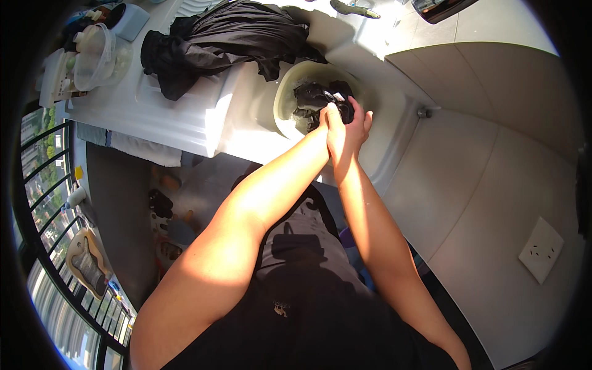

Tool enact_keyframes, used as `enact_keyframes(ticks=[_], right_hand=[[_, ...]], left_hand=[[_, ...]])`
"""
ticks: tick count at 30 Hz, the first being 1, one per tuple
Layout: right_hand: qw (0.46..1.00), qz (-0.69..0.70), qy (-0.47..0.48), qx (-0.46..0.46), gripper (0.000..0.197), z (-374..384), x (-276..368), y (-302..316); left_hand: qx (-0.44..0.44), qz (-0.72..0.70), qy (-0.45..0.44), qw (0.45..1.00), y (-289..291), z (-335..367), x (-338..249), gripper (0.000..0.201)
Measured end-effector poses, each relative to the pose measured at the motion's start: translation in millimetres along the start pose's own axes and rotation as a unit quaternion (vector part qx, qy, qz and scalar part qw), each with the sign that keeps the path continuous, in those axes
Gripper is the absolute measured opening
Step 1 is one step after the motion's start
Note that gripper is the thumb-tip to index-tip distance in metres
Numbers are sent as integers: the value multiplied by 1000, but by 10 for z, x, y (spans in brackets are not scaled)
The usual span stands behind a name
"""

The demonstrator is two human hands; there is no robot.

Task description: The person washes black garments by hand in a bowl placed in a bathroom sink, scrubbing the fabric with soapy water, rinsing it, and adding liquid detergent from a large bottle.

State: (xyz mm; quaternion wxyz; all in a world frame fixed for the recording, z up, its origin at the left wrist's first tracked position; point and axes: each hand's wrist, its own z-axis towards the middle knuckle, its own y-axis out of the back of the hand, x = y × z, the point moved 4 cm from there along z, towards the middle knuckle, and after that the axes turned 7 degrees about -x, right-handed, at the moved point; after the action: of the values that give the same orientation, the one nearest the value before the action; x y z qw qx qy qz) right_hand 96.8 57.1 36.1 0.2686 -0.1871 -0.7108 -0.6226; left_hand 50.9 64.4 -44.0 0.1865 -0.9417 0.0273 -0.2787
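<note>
Both of my hands are together over a pale round basin that stands in a white sink. My right hand is curled round a bunched wet black garment, with its fingers on the far right side. Close against it on the left, my left hand grips the same cloth; its fingers are mostly hidden. A small white patch, perhaps a label, shows on the cloth. Part of the garment hangs down into the basin, where some water glints.
A black jacket-like garment lies heaped on the white washboard counter at the left. Clear plastic tubs stand farther left. A tap is at the top right, a brush-like object beside it. Tiled wall bounds the right.
</note>
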Motion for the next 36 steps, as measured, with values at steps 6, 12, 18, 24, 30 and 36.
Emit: enact_keyframes(ticks=[6, 12, 18, 24, 30, 36], right_hand=[[850, 428, -306, -32, 34, 752, -887, -257], [980, 175, -81, 45, 48, 237, -197, 346], [982, 73, 161, 64, 36, 101, 453, -93], [972, 103, -208, -31, 45, 800, -767, -242], [992, 67, 41, 96, 37, 38, 67, -149], [971, 93, -219, -17, 48, 775, -569, -100]], left_hand=[[-8, 131, -399, 907, 198, -201, 168, 24], [2, 73, -178, 981, 27, -225, 0, 53], [343, -141, -164, 914, 493, 531, -320, 42], [-97, 238, -360, 897, 143, -52, -38, 35], [-83, 146, -342, 925, 400, 85, -518, 58], [-60, 176, -349, 919, 31, -116, -14, 33]])
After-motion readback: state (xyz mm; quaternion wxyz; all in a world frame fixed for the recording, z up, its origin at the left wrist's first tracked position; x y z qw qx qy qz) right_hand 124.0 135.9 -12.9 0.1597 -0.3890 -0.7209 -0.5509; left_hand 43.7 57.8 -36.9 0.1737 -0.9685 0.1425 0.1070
